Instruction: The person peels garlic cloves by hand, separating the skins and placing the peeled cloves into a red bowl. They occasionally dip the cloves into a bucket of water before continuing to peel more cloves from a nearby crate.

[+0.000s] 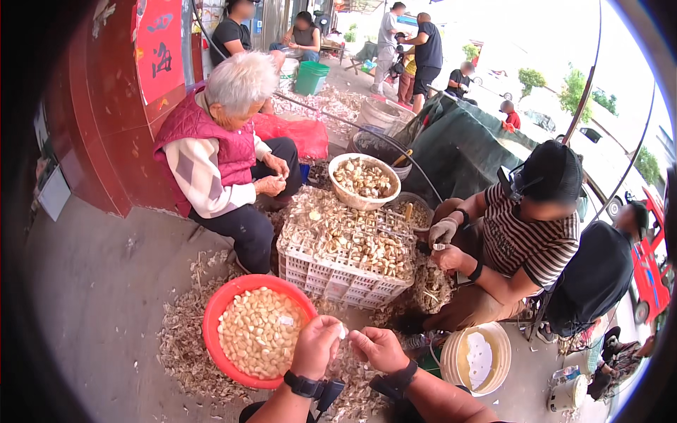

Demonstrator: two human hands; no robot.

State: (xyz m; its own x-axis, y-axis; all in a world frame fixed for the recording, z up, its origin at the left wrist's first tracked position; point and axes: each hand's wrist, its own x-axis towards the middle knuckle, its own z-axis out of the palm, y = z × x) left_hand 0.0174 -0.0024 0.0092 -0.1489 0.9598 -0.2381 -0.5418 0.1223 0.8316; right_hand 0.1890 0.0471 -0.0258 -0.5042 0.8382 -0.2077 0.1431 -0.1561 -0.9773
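My left hand (319, 341) pinches a pale peeled garlic clove (343, 331) between thumb and fingers. Close to its right is my right hand (382, 346), fingers curled with the thumb against them; whether anything is pinched there is hidden. Below and left of my hands, a red plastic basin (210, 323) holds many peeled garlic cloves (258, 329) in liquid. Beyond them stands a white slatted plastic crate (333, 285), its top spread with unpeeled garlic cloves (370, 246) and dry skins. On its far side rests a cream bowl (353, 201) of more unpeeled garlic.
Garlic skins (185, 338) litter the ground around the basin. One person (222, 158) sits across at left, another in a striped shirt (529, 232) at right. A white bucket (454, 365) is near my right forearm. A cable (338, 119) crosses beyond the crate.
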